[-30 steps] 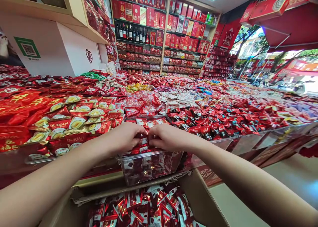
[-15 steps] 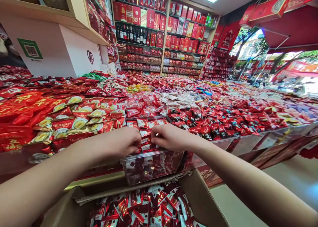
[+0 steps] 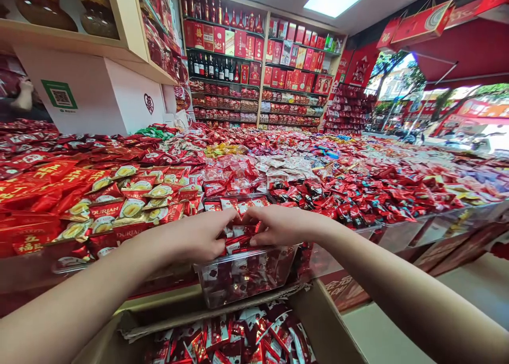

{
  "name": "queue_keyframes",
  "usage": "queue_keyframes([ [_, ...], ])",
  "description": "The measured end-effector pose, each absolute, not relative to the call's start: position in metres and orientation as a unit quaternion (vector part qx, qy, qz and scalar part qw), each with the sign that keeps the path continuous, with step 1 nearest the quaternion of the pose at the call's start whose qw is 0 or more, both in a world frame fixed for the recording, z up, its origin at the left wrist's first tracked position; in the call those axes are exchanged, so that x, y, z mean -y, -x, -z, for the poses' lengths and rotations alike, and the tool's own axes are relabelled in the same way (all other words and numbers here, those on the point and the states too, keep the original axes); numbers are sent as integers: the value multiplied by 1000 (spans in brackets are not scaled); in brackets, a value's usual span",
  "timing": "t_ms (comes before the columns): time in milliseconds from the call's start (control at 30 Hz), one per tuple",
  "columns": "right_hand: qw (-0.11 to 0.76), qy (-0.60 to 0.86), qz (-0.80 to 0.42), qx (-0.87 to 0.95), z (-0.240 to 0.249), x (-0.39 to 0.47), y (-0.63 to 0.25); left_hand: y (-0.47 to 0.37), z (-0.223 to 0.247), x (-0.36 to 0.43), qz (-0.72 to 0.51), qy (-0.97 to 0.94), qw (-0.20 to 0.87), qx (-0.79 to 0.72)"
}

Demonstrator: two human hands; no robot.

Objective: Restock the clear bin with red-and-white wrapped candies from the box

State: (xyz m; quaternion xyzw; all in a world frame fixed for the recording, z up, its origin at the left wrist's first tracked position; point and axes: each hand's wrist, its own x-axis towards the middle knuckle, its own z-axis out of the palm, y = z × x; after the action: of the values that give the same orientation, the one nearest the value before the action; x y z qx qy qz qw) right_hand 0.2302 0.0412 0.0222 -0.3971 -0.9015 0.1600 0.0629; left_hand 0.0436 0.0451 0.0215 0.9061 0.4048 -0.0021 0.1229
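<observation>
While both hands, left and right, press curled fingers onto red packets (uncountably many), one clear bin holds them.

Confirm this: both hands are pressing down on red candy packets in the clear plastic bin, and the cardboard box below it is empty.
Not quite. The head view shows the cardboard box holding a heap of red and white candy packets, so it is not empty. The rest stands: the left hand and right hand both rest on the red packets in the clear plastic bin.
</observation>
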Motion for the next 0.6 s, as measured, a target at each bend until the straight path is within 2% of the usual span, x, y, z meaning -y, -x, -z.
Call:
queue_keyframes([
  [200,62,410,-166,895,-23,-43,-236,-47,-17,-49,-48,-906,131,-400],
  [367,47,397,-171,901,-22,-42,-232,-52,-9,-52,-43,-918,105,-379],
  [600,200,387,-114,893,-25,-34,-239,-51,-5,-57,-44,-911,100,-398],
])
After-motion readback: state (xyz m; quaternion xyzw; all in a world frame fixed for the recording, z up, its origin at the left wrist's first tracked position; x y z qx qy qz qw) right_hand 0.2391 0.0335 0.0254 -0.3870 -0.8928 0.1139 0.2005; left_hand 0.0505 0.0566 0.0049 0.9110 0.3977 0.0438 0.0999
